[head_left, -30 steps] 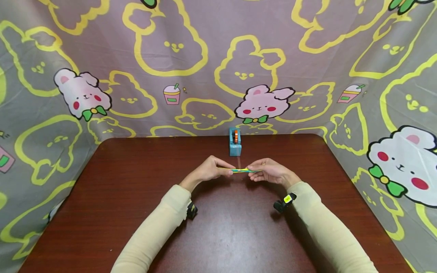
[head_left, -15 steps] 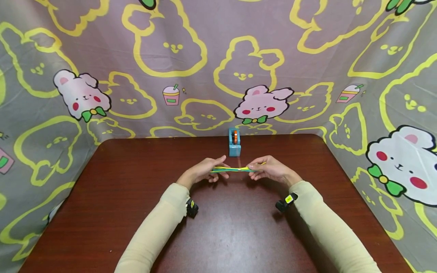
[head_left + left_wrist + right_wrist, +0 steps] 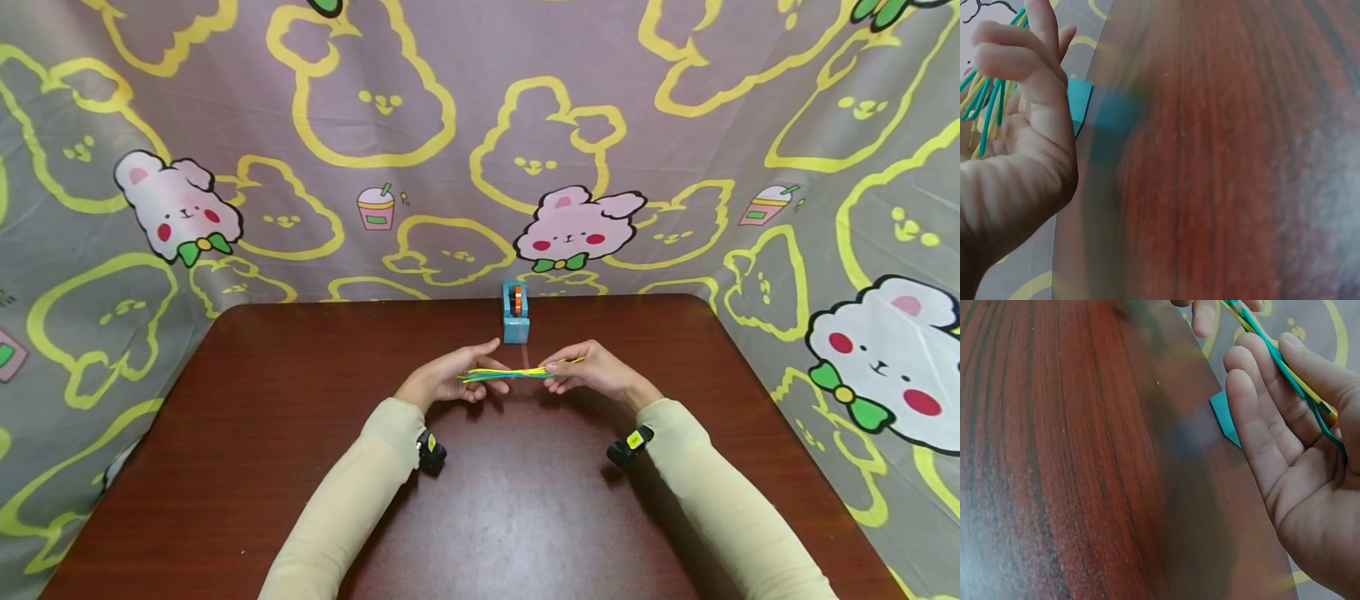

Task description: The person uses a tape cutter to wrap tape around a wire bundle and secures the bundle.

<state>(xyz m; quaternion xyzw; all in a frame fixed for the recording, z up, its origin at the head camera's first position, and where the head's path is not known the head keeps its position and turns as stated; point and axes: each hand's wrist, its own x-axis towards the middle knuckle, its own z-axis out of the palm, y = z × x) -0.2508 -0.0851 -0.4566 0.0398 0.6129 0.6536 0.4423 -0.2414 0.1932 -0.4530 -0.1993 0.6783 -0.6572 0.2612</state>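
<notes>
A slim bundle of yellow and green wires (image 3: pixel 513 374) spans the gap between both hands, above the table. My right hand (image 3: pixel 602 372) pinches its right part between thumb and fingers; in the right wrist view, the wires (image 3: pixel 1285 370) run under the thumb across the palm. At the other end, my left hand (image 3: pixel 453 373) has its thumb raised off the bundle, and the wires lie along its fingers. Loose wire ends (image 3: pixel 988 106) fan out over the left palm in the left wrist view. A pale patch shows at the bundle's middle; what it is I cannot tell.
Just beyond the hands stands a blue tape dispenser (image 3: pixel 516 327) with an orange core, at the back of the brown table (image 3: pixel 480 517). A patterned cloth (image 3: pixel 420 125) rises behind the table and along both sides.
The left hand has drawn away to the left, lifted its thumb off the wires and spread its fingers, baring the bundle's left end. The right hand keeps its pinch, almost unmoved.
</notes>
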